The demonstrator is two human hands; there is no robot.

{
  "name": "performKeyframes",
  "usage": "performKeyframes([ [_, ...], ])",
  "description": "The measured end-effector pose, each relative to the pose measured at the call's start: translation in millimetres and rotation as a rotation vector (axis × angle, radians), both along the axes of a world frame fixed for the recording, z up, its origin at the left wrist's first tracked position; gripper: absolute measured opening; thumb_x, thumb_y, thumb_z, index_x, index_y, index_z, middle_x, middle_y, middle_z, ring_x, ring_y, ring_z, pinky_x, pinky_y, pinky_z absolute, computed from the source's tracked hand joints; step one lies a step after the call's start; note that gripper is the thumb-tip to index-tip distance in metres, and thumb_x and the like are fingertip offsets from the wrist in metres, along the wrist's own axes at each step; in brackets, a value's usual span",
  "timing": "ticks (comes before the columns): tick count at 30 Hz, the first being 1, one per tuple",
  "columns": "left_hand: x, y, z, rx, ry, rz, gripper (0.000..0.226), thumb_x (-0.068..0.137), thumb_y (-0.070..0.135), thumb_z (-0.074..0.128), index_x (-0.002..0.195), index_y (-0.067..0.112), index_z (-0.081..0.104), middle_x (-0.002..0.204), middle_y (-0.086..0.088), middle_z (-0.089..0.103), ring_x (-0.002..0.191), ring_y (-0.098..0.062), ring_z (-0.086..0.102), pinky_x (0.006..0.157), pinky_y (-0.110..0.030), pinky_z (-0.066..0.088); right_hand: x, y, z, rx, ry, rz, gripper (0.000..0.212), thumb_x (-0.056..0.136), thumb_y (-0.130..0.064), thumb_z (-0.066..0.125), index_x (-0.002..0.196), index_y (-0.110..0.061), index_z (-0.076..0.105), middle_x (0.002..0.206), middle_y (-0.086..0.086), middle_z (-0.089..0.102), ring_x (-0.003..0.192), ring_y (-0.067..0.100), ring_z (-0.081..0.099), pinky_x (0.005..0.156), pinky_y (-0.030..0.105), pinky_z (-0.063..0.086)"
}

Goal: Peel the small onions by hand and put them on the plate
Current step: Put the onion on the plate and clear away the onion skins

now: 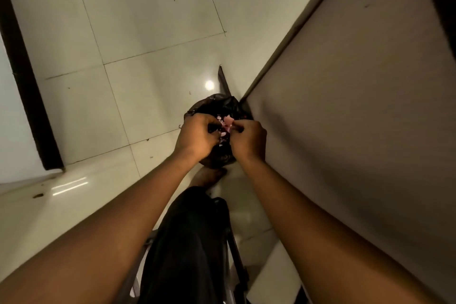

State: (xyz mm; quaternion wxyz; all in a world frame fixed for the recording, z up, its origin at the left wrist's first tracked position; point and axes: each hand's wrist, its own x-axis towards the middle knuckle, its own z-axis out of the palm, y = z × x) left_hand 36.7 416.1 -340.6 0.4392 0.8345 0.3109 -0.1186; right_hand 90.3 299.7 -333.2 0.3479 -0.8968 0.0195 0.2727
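Both bare forearms stretch in from 7 and 5 o'clock and converge at centre. The left hand (197,137) and right hand (248,140) sit knuckles-up, nearly touching, fingers curled, pinching a small onion (227,122) between them.

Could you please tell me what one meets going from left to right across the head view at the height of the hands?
White panel → dark strip → pale tiled floor → left hand → pink onion pinched between the hands → right hand → grey-brown surface.
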Motion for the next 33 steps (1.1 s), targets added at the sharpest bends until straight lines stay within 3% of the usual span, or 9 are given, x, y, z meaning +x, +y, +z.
performKeyframes([
  [2, -1, 1, -4, -0.005, 0.008, 0.006, 0.023, 0.094, 0.013, 0.074, 0.116, 0.017, 0.080, 0.113, -0.001, 0.080, 0.100, -0.015, 0.073, 0.076, -0.011, 0.045, 2, -1, -2, -0.008, -0.019, 0.007, 0.027, 0.103, -0.010, 0.058, 0.118, -0.014, 0.081, 0.120, 0.000, 0.078, 0.112, 0.018, 0.071, 0.087, 0.025, 0.056],
  [5, -3, 3, -3, 0.023, -0.019, 0.022, 0.020, 0.098, 0.015, 0.069, 0.113, 0.018, 0.081, 0.102, -0.001, 0.081, 0.076, -0.007, 0.068, 0.066, -0.010, 0.045, 5, 0, 4, 0.000, -0.017, 0.024, 0.026, 0.104, -0.013, 0.060, 0.120, -0.020, 0.080, 0.114, -0.001, 0.079, 0.105, 0.015, 0.071, 0.079, 0.021, 0.051],
  [7, -4, 3, 4, 0.024, -0.057, 0.038, 0.019, 0.100, 0.016, 0.066, 0.110, 0.017, 0.082, 0.095, -0.002, 0.081, 0.069, -0.006, 0.068, 0.065, -0.019, 0.055, 6, 2, 6, -0.017, -0.028, 0.033, 0.031, 0.099, -0.007, 0.060, 0.118, -0.021, 0.080, 0.109, -0.002, 0.079, 0.097, 0.014, 0.071, 0.077, 0.024, 0.053],
  [11, -3, 2, 19, 0.025, -0.056, 0.039, 0.021, 0.103, 0.020, 0.061, 0.104, 0.016, 0.082, 0.091, -0.007, 0.080, 0.080, -0.024, 0.074, 0.079, -0.042, 0.061, 3, 7, 20, -0.093, -0.053, 0.043, 0.027, 0.100, -0.014, 0.060, 0.119, -0.017, 0.078, 0.110, 0.004, 0.079, 0.098, 0.020, 0.074, 0.086, 0.040, 0.064],
  [14, -7, -2, 43, 0.034, -0.098, 0.064, 0.022, 0.104, 0.020, 0.061, 0.115, 0.017, 0.080, 0.104, -0.003, 0.081, 0.086, -0.012, 0.074, 0.077, -0.020, 0.057, -8, 0, 49, -0.025, -0.116, 0.021, 0.025, 0.104, -0.016, 0.060, 0.124, -0.015, 0.076, 0.115, 0.002, 0.078, 0.104, 0.017, 0.073, 0.092, 0.036, 0.062],
  [16, -15, -6, 74, 0.023, -0.189, 0.101, 0.021, 0.102, 0.017, 0.066, 0.118, 0.017, 0.080, 0.106, 0.004, 0.080, 0.087, -0.001, 0.072, 0.077, -0.009, 0.053, -21, -9, 75, 0.048, -0.148, -0.027, 0.025, 0.104, -0.017, 0.061, 0.124, -0.018, 0.076, 0.117, -0.003, 0.078, 0.105, 0.011, 0.073, 0.096, 0.035, 0.061],
  [20, -41, -22, 156, -0.046, -0.317, 0.160, 0.014, 0.095, 0.014, 0.076, 0.106, 0.018, 0.082, 0.091, 0.012, 0.079, 0.079, 0.002, 0.074, 0.075, -0.020, 0.062, -62, -30, 157, 0.265, -0.154, -0.107, 0.027, 0.103, -0.013, 0.063, 0.125, -0.019, 0.077, 0.114, -0.009, 0.079, 0.103, -0.001, 0.073, 0.096, 0.028, 0.060],
  [25, -88, -62, 264, -0.164, -0.369, 0.124, 0.015, 0.093, 0.009, 0.077, 0.102, 0.021, 0.082, 0.084, 0.011, 0.080, 0.077, -0.004, 0.077, 0.073, -0.029, 0.065, -129, -77, 279, 0.534, -0.204, -0.264, 0.025, 0.099, -0.002, 0.068, 0.113, -0.018, 0.082, 0.093, -0.026, 0.078, 0.093, -0.008, 0.073, 0.084, 0.011, 0.055],
  [33, -125, -158, 381, -0.207, -0.500, -0.088, 0.015, 0.091, 0.012, 0.079, 0.105, 0.019, 0.082, 0.092, 0.010, 0.080, 0.086, -0.005, 0.077, 0.082, -0.035, 0.065, -182, -181, 385, 0.635, -0.330, -0.475, 0.019, 0.097, -0.005, 0.072, 0.108, -0.018, 0.083, 0.099, -0.010, 0.081, 0.092, -0.003, 0.075, 0.081, 0.017, 0.058],
])
